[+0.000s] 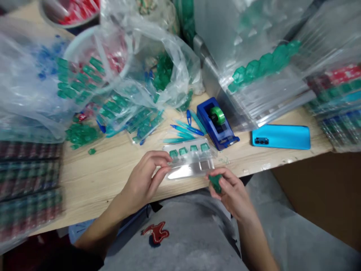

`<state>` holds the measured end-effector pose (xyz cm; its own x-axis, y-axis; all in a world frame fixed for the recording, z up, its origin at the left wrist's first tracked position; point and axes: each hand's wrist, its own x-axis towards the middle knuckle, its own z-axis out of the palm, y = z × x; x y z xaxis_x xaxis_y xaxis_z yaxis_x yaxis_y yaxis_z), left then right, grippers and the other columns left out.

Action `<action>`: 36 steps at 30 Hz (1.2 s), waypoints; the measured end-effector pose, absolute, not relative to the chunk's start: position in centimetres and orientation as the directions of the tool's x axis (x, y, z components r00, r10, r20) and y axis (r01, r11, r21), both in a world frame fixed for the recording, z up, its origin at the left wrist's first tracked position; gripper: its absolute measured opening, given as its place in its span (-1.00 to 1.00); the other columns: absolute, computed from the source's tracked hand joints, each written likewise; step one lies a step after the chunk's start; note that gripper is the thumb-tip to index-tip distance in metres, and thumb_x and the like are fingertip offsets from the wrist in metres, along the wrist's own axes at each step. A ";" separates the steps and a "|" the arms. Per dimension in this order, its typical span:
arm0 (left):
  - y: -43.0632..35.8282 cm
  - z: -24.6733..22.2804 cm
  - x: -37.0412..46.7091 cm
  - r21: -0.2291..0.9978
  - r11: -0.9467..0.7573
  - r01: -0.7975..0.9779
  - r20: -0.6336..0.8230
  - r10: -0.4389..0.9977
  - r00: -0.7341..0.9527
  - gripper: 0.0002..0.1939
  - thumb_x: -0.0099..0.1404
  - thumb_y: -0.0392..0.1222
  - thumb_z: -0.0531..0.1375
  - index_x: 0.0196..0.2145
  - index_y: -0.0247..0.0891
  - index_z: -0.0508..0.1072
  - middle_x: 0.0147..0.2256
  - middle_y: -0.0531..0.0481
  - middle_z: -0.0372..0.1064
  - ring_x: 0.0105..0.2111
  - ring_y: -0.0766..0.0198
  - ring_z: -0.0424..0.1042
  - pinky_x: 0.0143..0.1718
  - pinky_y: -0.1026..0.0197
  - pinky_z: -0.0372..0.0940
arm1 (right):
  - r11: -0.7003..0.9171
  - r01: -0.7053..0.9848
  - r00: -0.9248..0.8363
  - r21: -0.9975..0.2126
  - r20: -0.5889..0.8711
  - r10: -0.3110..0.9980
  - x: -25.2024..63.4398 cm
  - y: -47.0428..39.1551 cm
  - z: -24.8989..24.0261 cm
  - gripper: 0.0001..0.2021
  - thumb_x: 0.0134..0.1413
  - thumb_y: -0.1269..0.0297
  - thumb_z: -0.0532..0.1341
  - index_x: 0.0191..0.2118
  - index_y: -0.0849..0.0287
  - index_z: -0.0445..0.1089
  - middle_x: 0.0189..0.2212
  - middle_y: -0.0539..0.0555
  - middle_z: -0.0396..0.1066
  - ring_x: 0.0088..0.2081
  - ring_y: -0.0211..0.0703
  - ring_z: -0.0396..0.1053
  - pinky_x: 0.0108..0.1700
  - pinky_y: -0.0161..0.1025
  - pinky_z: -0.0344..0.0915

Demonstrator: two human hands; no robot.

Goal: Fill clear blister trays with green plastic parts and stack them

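A clear plastic tray (187, 168) lies near the table's front edge, with several green pieces (193, 148) in its back row. My left hand (149, 175) is at the tray's left end, thumb and fingertips closed on its edge. In my right hand (229, 192), just off the tray's front right corner, a green piece (216, 183) is held between thumb and fingers. Behind the tray lie blue and teal pen-like sticks (182, 131), and a blue tape dispenser (218, 130) with green tape stands to their right.
A blue phone (281, 137) lies at the right. Loose green pieces (81, 134) and plastic bags (180, 56) fill the back left. Stacked filled packs (29, 188) stand at the far left, clear trays (270, 94) at the back right.
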<state>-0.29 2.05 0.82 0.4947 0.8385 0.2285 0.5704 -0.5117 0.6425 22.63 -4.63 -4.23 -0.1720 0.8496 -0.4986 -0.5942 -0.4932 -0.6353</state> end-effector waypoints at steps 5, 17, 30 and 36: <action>2.6 2.5 -3.0 0.663 -0.435 0.609 0.383 0.896 0.223 -0.93 0.43 -0.27 0.02 -0.26 -0.19 0.27 -0.28 0.02 0.42 -0.24 0.30 0.43 -0.20 0.18 0.33 | -0.564 -0.497 -0.173 -0.659 -0.561 0.809 22.1 -4.4 -5.3 -0.81 -0.01 0.10 0.38 -0.34 0.09 0.52 -0.39 0.02 0.42 -0.57 -0.40 0.25 -0.53 -0.41 0.10; 15.5 2.7 -13.5 0.314 -0.150 0.937 0.667 0.738 -0.106 -0.84 0.39 -0.09 0.05 -0.36 -0.09 0.31 -0.19 -0.09 0.38 -0.01 0.06 0.32 0.07 -0.17 0.01 | -0.584 -0.401 -0.144 -0.706 -0.580 0.801 21.5 -3.5 -5.3 -0.74 -0.04 0.06 0.38 -0.31 0.13 0.49 -0.45 0.05 0.40 -0.54 -0.35 0.21 -0.51 -0.39 0.12; 9.9 0.5 -8.7 0.600 -0.363 0.712 0.540 0.841 -0.027 -0.84 0.41 -0.21 0.07 -0.18 -0.13 0.46 -0.20 -0.01 0.45 -0.11 0.20 0.43 -0.04 0.09 0.27 | -0.521 -0.401 -0.155 -0.754 -0.504 0.850 18.3 -2.4 -2.7 -0.70 -0.05 0.15 0.41 -0.13 -0.04 0.53 -0.24 0.07 0.51 -0.40 -0.25 0.37 -0.37 -0.31 0.34; 1.5 0.7 -2.3 0.886 -0.327 0.328 0.209 0.914 0.347 -0.78 0.38 -0.29 0.13 -0.04 -0.13 0.41 -0.14 -0.02 0.43 -0.10 0.27 0.42 -0.08 0.20 0.35 | -0.350 -0.319 -0.133 -0.881 -0.325 0.936 16.1 -0.6 0.1 -0.72 -0.09 0.21 0.43 -0.18 -0.06 0.49 -0.18 0.00 0.52 -0.15 -0.17 0.46 -0.15 -0.24 0.41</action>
